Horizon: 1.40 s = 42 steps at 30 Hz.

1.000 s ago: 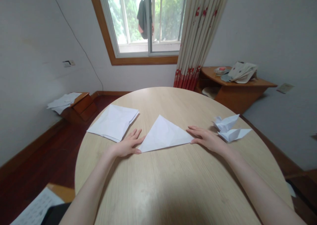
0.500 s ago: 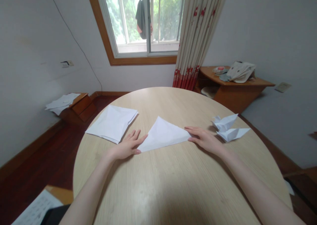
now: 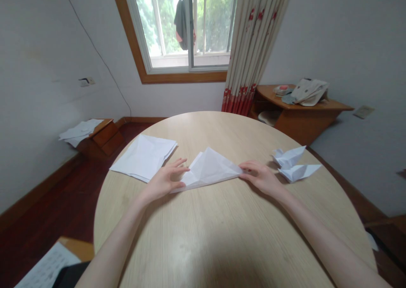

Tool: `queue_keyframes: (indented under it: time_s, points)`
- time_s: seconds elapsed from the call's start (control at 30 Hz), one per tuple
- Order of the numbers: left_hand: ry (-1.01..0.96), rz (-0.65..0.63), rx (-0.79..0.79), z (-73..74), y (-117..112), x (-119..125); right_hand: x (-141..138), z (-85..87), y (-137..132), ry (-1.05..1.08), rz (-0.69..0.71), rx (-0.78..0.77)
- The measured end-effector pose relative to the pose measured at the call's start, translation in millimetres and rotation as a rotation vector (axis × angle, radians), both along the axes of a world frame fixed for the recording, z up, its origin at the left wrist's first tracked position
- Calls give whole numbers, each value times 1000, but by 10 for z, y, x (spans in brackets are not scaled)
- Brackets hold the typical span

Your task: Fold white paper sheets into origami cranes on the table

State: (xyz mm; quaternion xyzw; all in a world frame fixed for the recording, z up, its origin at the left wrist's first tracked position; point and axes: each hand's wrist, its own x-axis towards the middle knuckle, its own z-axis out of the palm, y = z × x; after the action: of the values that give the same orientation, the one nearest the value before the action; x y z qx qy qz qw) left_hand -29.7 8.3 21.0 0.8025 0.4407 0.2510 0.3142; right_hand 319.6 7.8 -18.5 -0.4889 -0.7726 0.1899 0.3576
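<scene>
The folded white sheet (image 3: 217, 171) lies on the round table (image 3: 177, 237), in front of the person and between the two hands, with its long folded edge facing the person and its peak pointing toward the window (image 3: 209, 30). The left hand (image 3: 166, 180) is positioned at the left end of the sheet: the thumb rests on the paper near the long edge, the index fingertip is at the upper left side, and a clear gap separates thumb and fingers, which are spread. The right hand (image 3: 261, 179) is positioned at the right corner: thumb and fingertips are drawn together around the corner, gripping it, and cover its tip. The paper stack (image 3: 142, 154) lies just beyond the left hand. Two folded paper figures (image 3: 298, 172) stand beside the right hand, on its outer side.
</scene>
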Motion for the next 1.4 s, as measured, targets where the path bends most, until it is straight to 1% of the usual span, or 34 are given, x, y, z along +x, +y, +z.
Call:
queue_keyframes:
  time_s: [0.13,0.27,0.4,0.53,0.73,0.87,0.93,1.0,1.07,1.13,1.23,1.4]
  points:
    - [-130,27,45,21,-54,61,-22,26,-14,0,8,16]
    - [-170,19,-19,3,-89,118,-21,59,-26,-32,38,15]
    - [-118,-53,-89,-46,-90,153,-6,62,-33,-67,56,16]
    - [-28,-109,-78,-115,-90,179,3,67,-40,-95,69,24]
    - [105,-100,-27,-210,-110,238,18,96,-52,-102,105,0]
    - [158,-116,17,-262,-122,258,16,93,-66,-115,92,-68]
    - [180,-126,31,-293,-125,258,-18,99,-84,-132,90,-53]
    - [205,-135,45,-327,-126,255,-78,105,-108,-157,114,6]
    - [231,-141,57,-355,-123,255,-149,98,-131,-197,173,76]
    - [248,-147,62,-372,-118,258,-210,71,-147,-259,218,114]
    - [264,-145,83,-378,-110,264,-263,5,-154,-316,249,122]
    - [273,-129,200,-383,-94,267,-294,-52,-164,-366,307,64]
